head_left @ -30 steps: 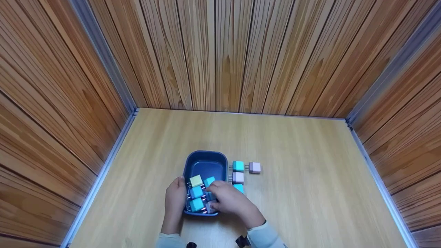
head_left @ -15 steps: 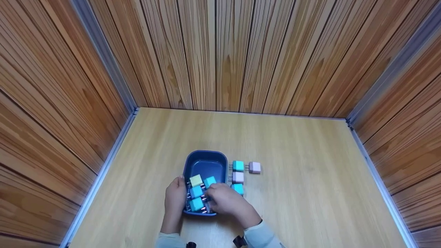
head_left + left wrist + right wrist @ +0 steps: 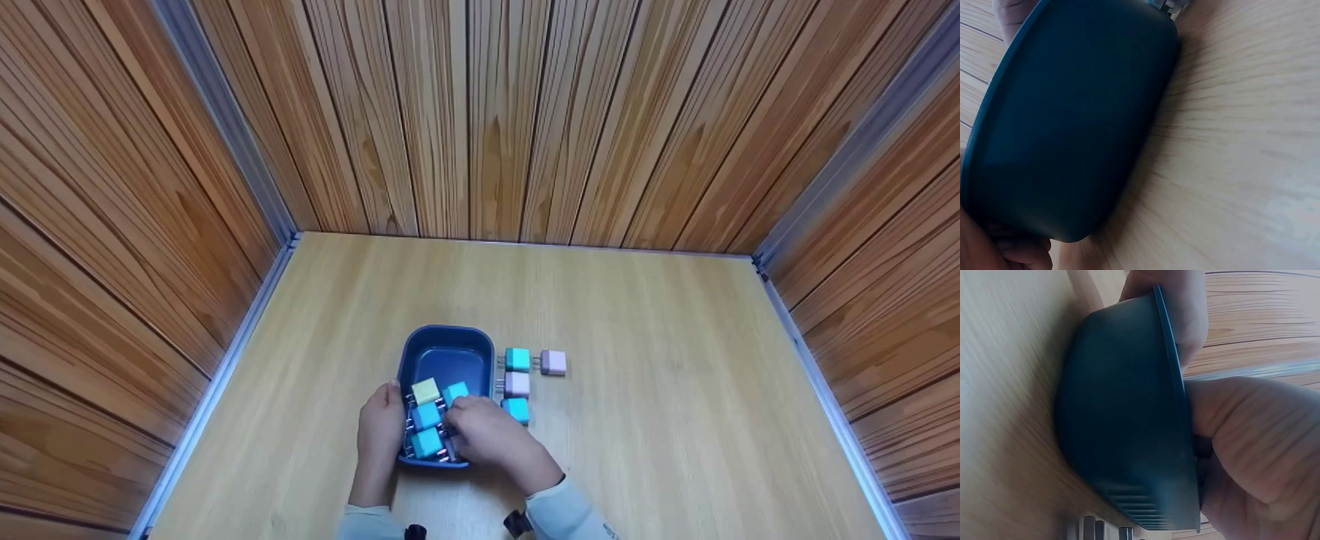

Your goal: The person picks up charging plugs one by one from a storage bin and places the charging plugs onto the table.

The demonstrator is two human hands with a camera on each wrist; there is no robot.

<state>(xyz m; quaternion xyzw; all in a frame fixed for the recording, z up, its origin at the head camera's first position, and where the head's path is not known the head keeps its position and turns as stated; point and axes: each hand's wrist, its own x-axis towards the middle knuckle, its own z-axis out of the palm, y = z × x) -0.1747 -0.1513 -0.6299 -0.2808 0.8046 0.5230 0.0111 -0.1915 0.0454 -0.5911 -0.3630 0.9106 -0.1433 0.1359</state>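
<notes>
A dark blue rectangular tub (image 3: pixel 449 357) stands on the tabletop. Along its left wall my left hand (image 3: pixel 381 429) grips it, thumb up at the rim. Inside, toward the near end, lie a yellow charger plug (image 3: pixel 425 390) and several turquoise ones (image 3: pixel 427 443), metal prongs showing. My right hand (image 3: pixel 491 439) reaches over the right rim, its fingers curled down around a charger plug in the near right corner. A lavender bit (image 3: pixel 453 448) shows beside those fingers, and the fingertips are hidden. The right wrist view shows thumb and fingers of that hand (image 3: pixel 1264 455) dipping past the rim.
Right of the tub lie more charger plugs: turquoise (image 3: pixel 517 359), lavender (image 3: pixel 553 363), another lavender (image 3: pixel 517 385) and another turquoise (image 3: pixel 515 409), prongs pointing left. Wood-plank walls (image 3: pixel 495 120) with metal edging enclose the table on three sides.
My right hand has shifted slightly left and now covers most of the lavender plug in the tub's corner. The turquoise plug outside shows more fully. The left hand stays in place.
</notes>
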